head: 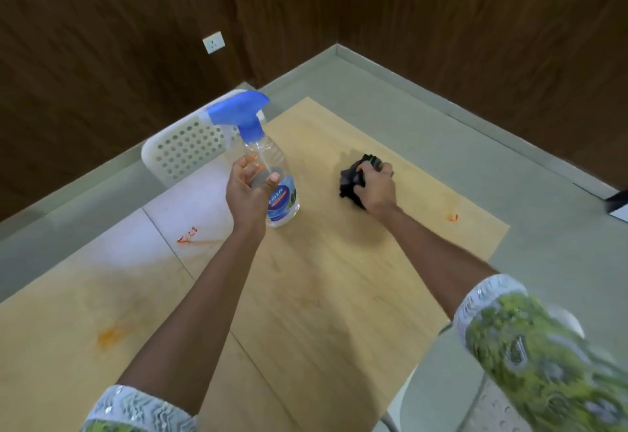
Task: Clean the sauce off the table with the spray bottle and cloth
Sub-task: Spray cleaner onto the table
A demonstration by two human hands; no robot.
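Motion-blurred right sleeve; cloth partly hidden beneath right hand.

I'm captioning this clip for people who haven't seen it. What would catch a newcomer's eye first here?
First, the clear spray bottle with its bright blue trigger head, gripped by the left hand at the centre of the wooden table. To its right, the right hand clutches a crumpled black cloth against the tabletop. Orange-red sauce marks stand out too: one smear left of the bottle, a small spot near the right edge.
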